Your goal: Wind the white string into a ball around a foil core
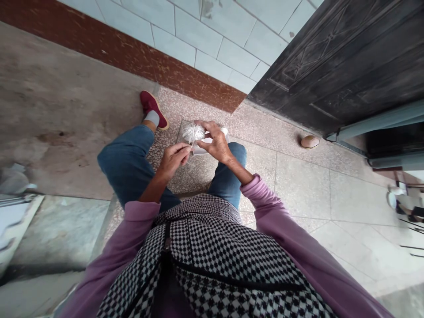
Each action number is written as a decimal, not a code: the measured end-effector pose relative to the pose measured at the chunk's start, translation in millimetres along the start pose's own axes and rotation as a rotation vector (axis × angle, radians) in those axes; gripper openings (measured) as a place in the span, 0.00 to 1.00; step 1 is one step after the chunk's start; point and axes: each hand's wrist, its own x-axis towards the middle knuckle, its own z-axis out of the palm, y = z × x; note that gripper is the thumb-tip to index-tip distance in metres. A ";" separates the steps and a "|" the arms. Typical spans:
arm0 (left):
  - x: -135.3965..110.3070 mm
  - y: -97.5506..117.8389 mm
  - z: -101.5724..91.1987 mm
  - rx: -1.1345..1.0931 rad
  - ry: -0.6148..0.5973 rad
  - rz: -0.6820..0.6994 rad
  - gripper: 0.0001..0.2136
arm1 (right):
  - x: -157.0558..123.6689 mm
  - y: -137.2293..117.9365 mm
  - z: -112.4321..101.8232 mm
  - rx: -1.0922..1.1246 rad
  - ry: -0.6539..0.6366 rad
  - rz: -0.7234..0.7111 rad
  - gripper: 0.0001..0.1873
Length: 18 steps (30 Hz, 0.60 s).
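Observation:
My right hand (217,142) grips a small white tufted bundle (194,132) of thin strands, held over my knees. Beneath it shows a pale, clear piece (202,147), a box or sheet that I cannot make out. My left hand (174,158) is just below and left of the bundle, its fingers pinched together at a fine strand that is barely visible. I am seated, in blue jeans, purple sleeves and a black-and-white checked apron.
My foot in a red shoe (153,108) rests on the speckled floor tiles. A dark wooden door (347,62) stands open at the right, with a rounded stone (310,141) by its base. A tiled wall runs behind. Clutter lies at the far right edge.

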 end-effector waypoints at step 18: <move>29.8 8.9 -42.8 0.200 -0.099 0.070 0.17 | -71.4 -29.6 11.8 -0.189 -0.269 0.027 0.46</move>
